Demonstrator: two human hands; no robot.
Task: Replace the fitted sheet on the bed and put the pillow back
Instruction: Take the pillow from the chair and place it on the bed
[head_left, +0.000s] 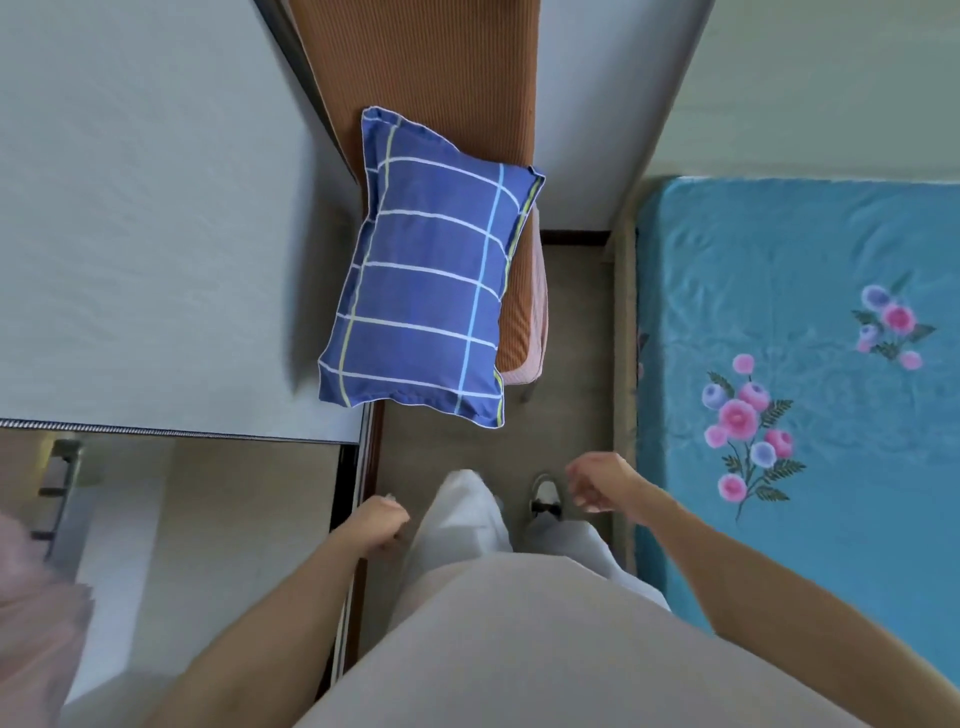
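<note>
Both hands hang loose and hold nothing: left hand (382, 525) curled, its fingertips hidden, right hand (597, 480) relaxed beside the bed (623, 332). Teal flowered fitted sheet (779, 291) runs off-frame right. Farther on, blue checked pillow (431, 270) rests on an orange chair (441, 67).

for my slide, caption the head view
Empty hands approach plaid pillow on chair; floral sheet fitted.

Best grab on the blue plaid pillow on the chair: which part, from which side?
Probably the pillow's near short end, with both hands coming from the person's side. That end overhangs the orange chair seat, so fingers can go under it. Left hand and right hand both hold nothing and sit just short of it.
</note>
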